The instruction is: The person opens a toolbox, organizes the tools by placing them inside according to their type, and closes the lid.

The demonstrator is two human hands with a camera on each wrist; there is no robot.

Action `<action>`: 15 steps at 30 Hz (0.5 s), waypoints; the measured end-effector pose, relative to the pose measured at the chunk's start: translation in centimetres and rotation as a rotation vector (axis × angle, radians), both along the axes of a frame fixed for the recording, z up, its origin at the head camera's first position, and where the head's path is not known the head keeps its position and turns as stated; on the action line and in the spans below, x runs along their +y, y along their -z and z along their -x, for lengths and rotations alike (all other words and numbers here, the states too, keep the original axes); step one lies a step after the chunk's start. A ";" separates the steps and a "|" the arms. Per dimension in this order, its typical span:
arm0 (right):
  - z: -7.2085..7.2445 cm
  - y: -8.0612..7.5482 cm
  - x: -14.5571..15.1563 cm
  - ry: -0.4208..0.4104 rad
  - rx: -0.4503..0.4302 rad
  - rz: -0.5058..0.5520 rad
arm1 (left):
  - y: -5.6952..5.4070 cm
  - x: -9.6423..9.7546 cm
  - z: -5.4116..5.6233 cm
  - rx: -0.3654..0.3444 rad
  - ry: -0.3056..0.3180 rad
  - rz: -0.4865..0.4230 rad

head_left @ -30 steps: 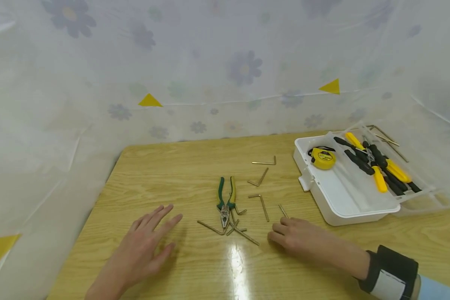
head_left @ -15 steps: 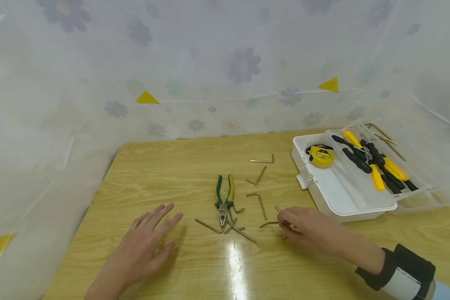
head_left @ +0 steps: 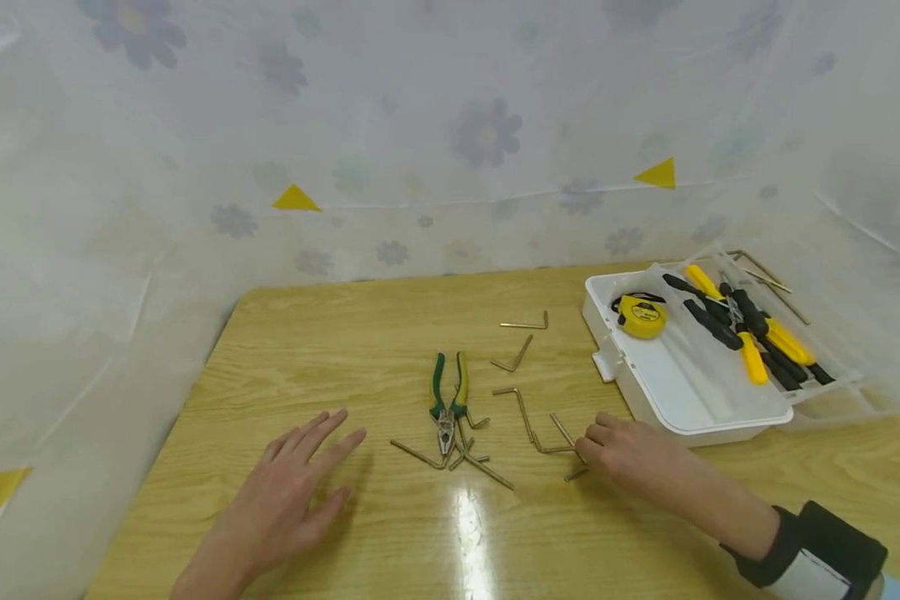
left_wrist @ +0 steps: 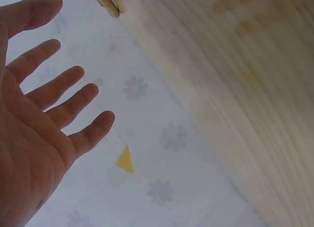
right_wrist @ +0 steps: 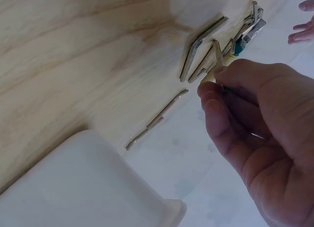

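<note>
A thin L-shaped key [right_wrist: 219, 53] is pinched between the thumb and curled fingers [right_wrist: 212, 102] of the right hand [head_left: 626, 454]; its bent end is seen at nine o'clock from that hand, touching or just beside a neighbouring key [head_left: 526, 415], which of the two cannot be told. A second key [head_left: 562, 428] is partly hidden close by at ten o'clock. Should the pinched key be drawn sideways, its neighbours might be hooked by its bend and dragged, so closely are they placed; and with only a slim rod gripped, it could be twisted in the fingers by any knock. At nine o'clock, well apart, the left hand [head_left: 285, 487] is held with fingers spread and nothing in them. Between nine and ten, the pliers [head_left: 446, 427] are laid over more keys [head_left: 489, 474], which could be scattered if the pliers were moved carelessly. Between ten and eleven, two further keys [head_left: 525, 325] are set out on the bench [head_left: 322, 333]. At one o'clock the white toolbox [head_left: 648, 408] is placed near the hand, and its wall could be bumped by a forearm swung outward
</note>
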State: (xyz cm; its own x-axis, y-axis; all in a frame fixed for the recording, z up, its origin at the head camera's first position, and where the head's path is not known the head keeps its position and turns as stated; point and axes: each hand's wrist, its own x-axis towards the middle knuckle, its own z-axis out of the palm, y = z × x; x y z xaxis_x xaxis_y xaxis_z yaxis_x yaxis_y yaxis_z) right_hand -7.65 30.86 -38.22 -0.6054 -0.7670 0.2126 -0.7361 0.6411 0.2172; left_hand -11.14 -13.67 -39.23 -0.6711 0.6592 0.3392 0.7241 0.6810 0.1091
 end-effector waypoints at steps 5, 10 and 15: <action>-0.1 0.1 0.0 -0.005 0.028 0.008 | 0.1 0.0 0.0 0.008 0.003 -0.002; -0.3 0.1 -0.1 -0.001 -0.048 0.012 | 0.2 0.0 0.0 0.012 0.002 0.003; -0.1 0.4 0.0 -0.010 -0.103 0.076 | 0.4 0.0 -0.1 0.003 -0.006 0.013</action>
State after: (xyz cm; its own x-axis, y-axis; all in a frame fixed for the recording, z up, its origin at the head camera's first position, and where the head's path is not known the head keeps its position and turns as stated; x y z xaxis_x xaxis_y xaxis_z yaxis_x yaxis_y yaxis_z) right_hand -7.54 30.82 -38.66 -0.6193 -0.7572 0.2074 -0.7584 0.6453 0.0916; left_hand -11.07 -13.62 -39.67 -0.6742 0.6595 0.3323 0.7202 0.6867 0.0984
